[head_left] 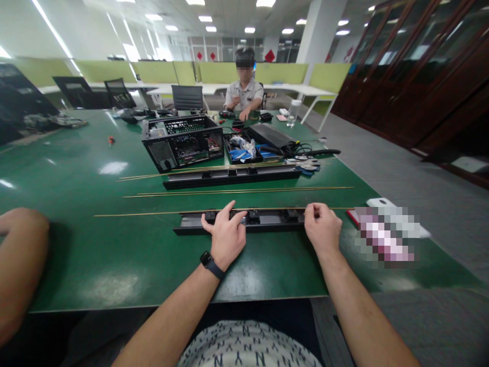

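Note:
A long black channel-shaped rail (275, 228) lies across the table in front of me, with small black blocks (253, 216) set inside it. Along its far edge runs a thin brass-coloured rod (141, 213), which sticks out past both ends. My left hand (227, 235), wearing a dark watch (212, 264), rests over the rail's left half with fingers spread. At the right end, my right hand (324, 229) is closed in a pinch where the rod passes; its fingertips partly cover the rod and the rail's end.
Two more thin rods (244, 191) lie beyond, then a second black rail (233, 178). Farther back stand an open computer case (183, 145) and a tray of gloves (244, 150). A co-worker (244, 92) sits opposite; another person's arm (23, 265) rests at left.

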Action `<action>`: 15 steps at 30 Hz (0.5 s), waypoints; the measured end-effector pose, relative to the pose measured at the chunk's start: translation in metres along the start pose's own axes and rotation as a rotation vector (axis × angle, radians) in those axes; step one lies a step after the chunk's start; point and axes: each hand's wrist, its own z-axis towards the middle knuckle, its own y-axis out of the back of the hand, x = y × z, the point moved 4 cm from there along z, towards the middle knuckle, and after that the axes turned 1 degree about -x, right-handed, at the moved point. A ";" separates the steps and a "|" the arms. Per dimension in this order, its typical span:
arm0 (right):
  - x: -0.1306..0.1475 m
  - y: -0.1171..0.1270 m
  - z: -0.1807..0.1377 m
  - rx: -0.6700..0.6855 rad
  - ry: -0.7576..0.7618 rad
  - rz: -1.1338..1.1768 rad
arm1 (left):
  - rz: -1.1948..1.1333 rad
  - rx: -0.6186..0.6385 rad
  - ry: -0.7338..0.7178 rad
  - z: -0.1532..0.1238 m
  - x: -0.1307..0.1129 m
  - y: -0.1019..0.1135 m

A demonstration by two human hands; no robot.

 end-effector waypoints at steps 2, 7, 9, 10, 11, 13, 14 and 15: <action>-0.001 0.000 0.000 0.002 -0.001 -0.003 | -0.010 0.000 -0.001 0.000 0.000 0.001; -0.002 -0.002 0.000 0.013 0.008 -0.015 | -0.014 0.012 0.001 0.000 0.000 0.002; -0.002 -0.002 0.000 0.010 0.013 -0.014 | -0.013 0.012 -0.002 0.000 0.000 0.002; -0.002 -0.002 0.000 0.007 0.015 -0.016 | -0.013 0.010 -0.003 0.000 0.000 0.002; -0.002 -0.002 0.000 0.004 0.015 -0.020 | -0.014 0.009 -0.004 0.000 -0.001 0.002; -0.002 -0.002 0.000 0.004 0.013 -0.026 | -0.016 0.004 -0.005 0.000 0.000 0.002; -0.002 -0.001 0.000 0.007 0.012 -0.026 | -0.017 0.002 -0.005 0.000 0.000 0.002; -0.002 -0.001 0.000 0.010 0.011 -0.024 | -0.019 -0.002 -0.005 0.000 0.000 0.002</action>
